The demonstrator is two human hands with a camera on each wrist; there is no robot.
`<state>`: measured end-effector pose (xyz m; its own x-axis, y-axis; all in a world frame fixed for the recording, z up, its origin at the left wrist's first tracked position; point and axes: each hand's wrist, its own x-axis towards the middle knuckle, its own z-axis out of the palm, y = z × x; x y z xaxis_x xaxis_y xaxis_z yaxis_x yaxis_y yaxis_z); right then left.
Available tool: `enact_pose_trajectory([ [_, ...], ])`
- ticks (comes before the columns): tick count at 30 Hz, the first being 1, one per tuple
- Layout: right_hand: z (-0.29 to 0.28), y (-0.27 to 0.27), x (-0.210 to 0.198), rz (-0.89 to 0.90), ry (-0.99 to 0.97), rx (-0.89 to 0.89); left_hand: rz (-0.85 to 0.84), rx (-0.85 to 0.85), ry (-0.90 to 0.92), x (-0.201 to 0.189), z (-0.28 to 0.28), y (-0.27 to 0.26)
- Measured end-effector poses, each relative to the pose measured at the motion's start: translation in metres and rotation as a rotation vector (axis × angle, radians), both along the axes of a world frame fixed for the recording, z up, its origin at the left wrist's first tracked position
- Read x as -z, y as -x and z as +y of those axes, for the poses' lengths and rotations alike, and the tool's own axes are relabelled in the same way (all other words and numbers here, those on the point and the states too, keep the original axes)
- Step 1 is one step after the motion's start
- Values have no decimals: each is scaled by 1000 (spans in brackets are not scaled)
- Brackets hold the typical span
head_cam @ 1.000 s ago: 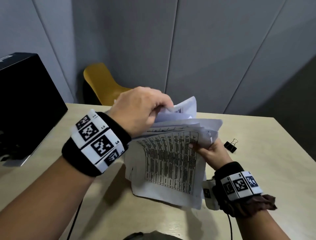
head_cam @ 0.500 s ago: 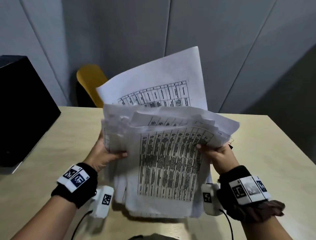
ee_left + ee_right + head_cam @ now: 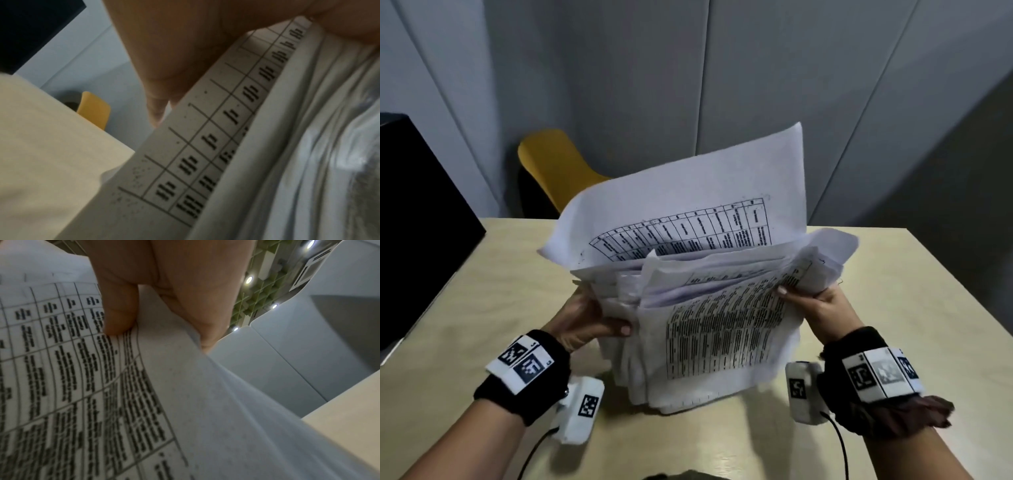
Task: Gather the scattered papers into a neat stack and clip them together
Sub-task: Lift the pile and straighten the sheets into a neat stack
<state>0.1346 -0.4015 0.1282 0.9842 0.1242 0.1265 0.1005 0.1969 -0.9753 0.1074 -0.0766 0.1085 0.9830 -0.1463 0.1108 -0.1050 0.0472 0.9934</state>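
Papers (image 3: 722, 329) upright between my hands, left hand (image 3: 585, 322) and right hand (image 3: 822, 308) each pinching a side, bottom edge on counter (image 3: 893, 308) to square the ragged sheets.

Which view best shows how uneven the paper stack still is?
The head view: the whole paper stack shows, sheets fanned and misaligned between left hand and right hand. Each wrist view shows only one gripped edge up close.

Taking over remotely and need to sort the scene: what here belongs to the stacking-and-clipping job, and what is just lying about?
Job:
- papers, uneven bundle standing on the table
- left hand, gripping its left edge
- right hand, pinching its right edge

Lying about:
- yellow chair
- black box

No clip visible now.
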Motion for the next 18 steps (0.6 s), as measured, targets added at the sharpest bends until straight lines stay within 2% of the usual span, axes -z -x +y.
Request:
enact_pose_trajectory([
  [4, 4, -3, 11, 6, 38, 63, 4, -27, -1, 11, -7, -1],
  [8, 17, -4, 19, -114, 98, 147, -87, -206, -144, 15, -20, -1],
  [11, 27, 1, 13, -236, 140, 163, -181, -341, -112, 13, -27, -5],
  [13, 26, 9, 11, -208, 91, 92, -190, -350, -108, 13, -25, -3],
  [16, 23, 12, 17, -104, 99, 2, -93, -251, -123, 21, -15, 4],
  [18, 24, 9, 23, -29, 128, 14, -65, -304, -59, 27, -16, 5],
])
